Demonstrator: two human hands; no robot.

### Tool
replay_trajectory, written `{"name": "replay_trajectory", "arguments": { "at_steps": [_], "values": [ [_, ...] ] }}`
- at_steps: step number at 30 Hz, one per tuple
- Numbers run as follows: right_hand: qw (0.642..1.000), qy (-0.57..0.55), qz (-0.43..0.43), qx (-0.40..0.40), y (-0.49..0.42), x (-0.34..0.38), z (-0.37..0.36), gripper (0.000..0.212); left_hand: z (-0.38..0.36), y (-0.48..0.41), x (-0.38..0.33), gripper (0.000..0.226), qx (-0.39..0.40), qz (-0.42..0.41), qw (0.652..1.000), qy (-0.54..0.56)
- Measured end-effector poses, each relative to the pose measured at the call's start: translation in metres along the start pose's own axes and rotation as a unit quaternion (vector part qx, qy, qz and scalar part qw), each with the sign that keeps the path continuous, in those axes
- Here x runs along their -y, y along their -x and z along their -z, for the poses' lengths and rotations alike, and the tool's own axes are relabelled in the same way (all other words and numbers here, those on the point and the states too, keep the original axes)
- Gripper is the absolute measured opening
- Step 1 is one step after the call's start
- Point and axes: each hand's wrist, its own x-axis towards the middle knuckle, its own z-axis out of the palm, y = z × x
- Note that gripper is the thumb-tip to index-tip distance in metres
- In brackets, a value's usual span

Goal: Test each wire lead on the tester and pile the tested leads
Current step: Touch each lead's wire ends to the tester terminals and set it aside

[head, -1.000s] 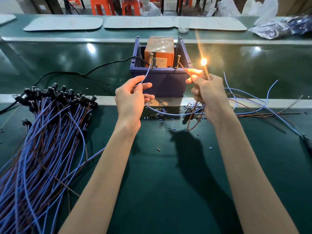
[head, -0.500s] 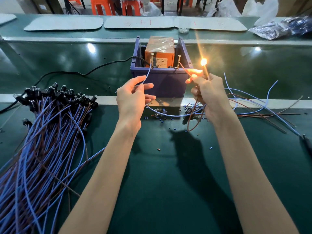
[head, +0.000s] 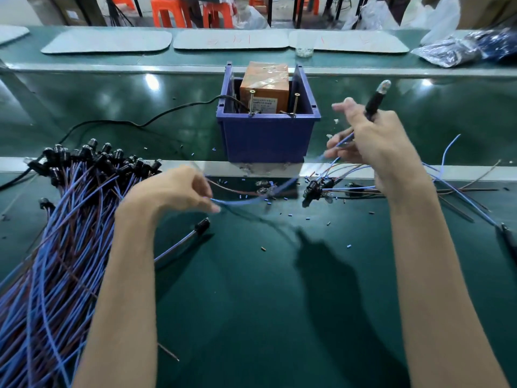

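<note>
The green counter [head: 251, 317] stretches under my left hand [head: 173, 191] and right hand [head: 383, 147]. Far beyond both lie pale mats [head: 230, 39], then orange stools [head: 170, 9]. Glare [head: 152, 81] shines past the left, plastic bags [head: 447, 51] past the right.

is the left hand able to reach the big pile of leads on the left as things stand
Probably yes: the left hand sits right beside the pile of leads, nothing between them. Its fingers pinch the blue wire of the lead the right hand grips, so that would come along.
</note>
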Motion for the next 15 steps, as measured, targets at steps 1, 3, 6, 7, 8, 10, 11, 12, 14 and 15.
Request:
{"name": "replay_trajectory", "arguments": {
  "at_steps": [1, 3, 6, 7, 8, 10, 11, 12, 14, 15],
  "values": [
    [1.0, -0.025, 0.018, -0.003, 0.001, 0.002, 0.002, 0.026, 0.002, 0.002, 0.006, 0.032, 0.018, 0.032, 0.999, -0.038],
    [0.996, -0.017, 0.082, -0.024, 0.0, 0.004, 0.005, 0.025, 0.004, 0.006, 0.011, 0.039, 0.042, 0.077, 0.993, -0.083],
    [0.963, 0.1, 0.208, -0.137, 0.0, 0.009, 0.007, 0.026, -0.003, 0.004, 0.007, 0.034, 0.058, 0.079, 0.992, -0.085],
    [0.937, 0.135, 0.259, -0.194, 0.003, 0.013, 0.006, 0.026, -0.005, 0.002, 0.004, 0.031, 0.063, 0.071, 0.992, -0.088],
    [0.903, 0.161, 0.311, -0.247, 0.007, 0.016, 0.004, 0.026, -0.008, 0.001, 0.001, 0.027, 0.066, 0.061, 0.992, -0.093],
    [0.85, 0.192, 0.382, -0.308, 0.015, 0.02, -0.001, 0.03, -0.011, 0.0, -0.003, 0.021, 0.068, 0.046, 0.991, -0.104],
    [0.837, 0.21, 0.396, -0.316, 0.018, 0.02, -0.004, 0.033, -0.012, -0.001, -0.004, 0.019, 0.069, 0.04, 0.991, -0.108],
    [0.83, 0.233, 0.394, -0.317, 0.018, 0.019, -0.006, 0.036, -0.012, -0.002, -0.005, 0.018, 0.07, 0.034, 0.991, -0.112],
    [0.829, 0.283, 0.37, -0.309, 0.017, 0.014, -0.008, 0.039, -0.013, -0.002, -0.007, 0.017, 0.069, 0.023, 0.991, -0.113],
    [0.829, 0.303, 0.357, -0.306, 0.016, 0.011, -0.008, 0.041, -0.013, -0.001, -0.008, 0.018, 0.066, 0.016, 0.992, -0.108]
  ]
}}
